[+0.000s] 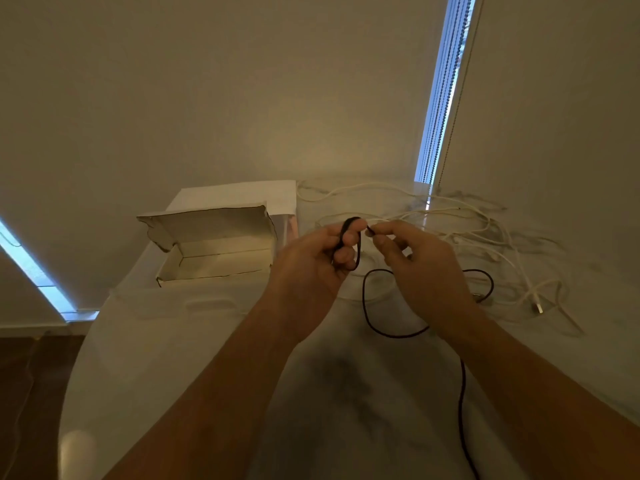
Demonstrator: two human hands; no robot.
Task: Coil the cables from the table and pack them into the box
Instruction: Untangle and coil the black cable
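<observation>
A thin black cable (367, 313) is wound in a small loop around the fingers of my left hand (322, 261), which grips it above the table. My right hand (419, 258) pinches the same cable just right of that loop. The rest of the black cable sags onto the table, curves under my right wrist and trails toward the near edge. Several white cables (485, 233) lie tangled on the table behind and right of my hands. An open white cardboard box (214, 265) stands at the left, its lid flap raised.
The pale marble-patterned table (194, 358) has a rounded left edge with dark floor (31, 393) beyond it. A wall is close behind. A window blind with bead cords (446, 91) hangs at the back right. A second white box (242, 195) sits behind the open one.
</observation>
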